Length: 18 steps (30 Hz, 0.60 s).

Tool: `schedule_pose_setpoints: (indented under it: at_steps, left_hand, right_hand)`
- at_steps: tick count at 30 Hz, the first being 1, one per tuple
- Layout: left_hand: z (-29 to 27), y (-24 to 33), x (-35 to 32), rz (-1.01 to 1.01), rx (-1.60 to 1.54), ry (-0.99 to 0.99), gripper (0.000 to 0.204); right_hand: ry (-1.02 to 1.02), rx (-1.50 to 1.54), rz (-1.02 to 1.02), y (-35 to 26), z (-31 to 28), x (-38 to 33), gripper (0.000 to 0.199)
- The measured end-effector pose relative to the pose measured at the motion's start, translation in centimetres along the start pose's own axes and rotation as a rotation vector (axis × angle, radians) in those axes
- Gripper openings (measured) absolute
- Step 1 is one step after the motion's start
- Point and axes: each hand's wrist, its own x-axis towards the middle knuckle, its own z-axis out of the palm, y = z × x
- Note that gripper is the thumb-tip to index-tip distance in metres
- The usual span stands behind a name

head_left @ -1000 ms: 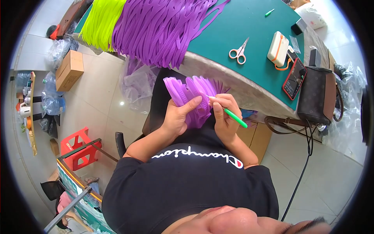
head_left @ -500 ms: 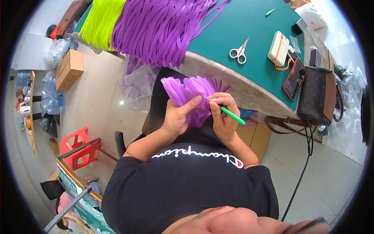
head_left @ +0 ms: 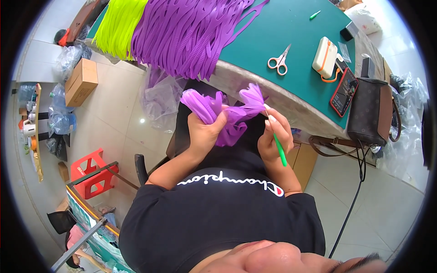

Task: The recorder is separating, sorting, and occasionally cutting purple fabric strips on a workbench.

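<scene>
A bundle of purple, rubbery straps [head_left: 201,105] is gripped by my left hand [head_left: 203,134], its thumb pressed across them. Part of the bundle fans out to the right, toward my right hand [head_left: 274,136]. Between the fingers of that hand is a slim green-handled tool [head_left: 279,150], its thin metal tip near the fanned straps. Whether the tip touches a strap is too fine to make out. Both hands are above my lap, just off the table's near edge.
On the green-topped table [head_left: 248,52] lie purple straps [head_left: 177,36], lime-green straps [head_left: 119,27], scissors [head_left: 279,61], a cream-coloured case [head_left: 325,57] and a phone [head_left: 344,92]. A brown handbag [head_left: 373,109] sits at the right end. A red stool [head_left: 93,173] stands at left.
My right hand has moved slightly right and down, away from my left thumb, and the tool's handle is more upright. Some straps now fan out toward the right hand. My left hand has shifted slightly left.
</scene>
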Motion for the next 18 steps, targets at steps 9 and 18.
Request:
schedule_pose_setpoints:
  at_steps: [9,18]
  left_hand:
    - [0.4,-1.4,1.6,0.110,-0.095,0.035,0.017]
    - [-0.3,-0.2,0.3,-0.282,-0.493,-0.371,0.029]
  right_hand:
    - [0.074,-0.018,-0.071,-0.1,0.1,-0.7,0.014]
    - [-0.040,0.235,0.170,-0.1,0.7,0.0,0.017]
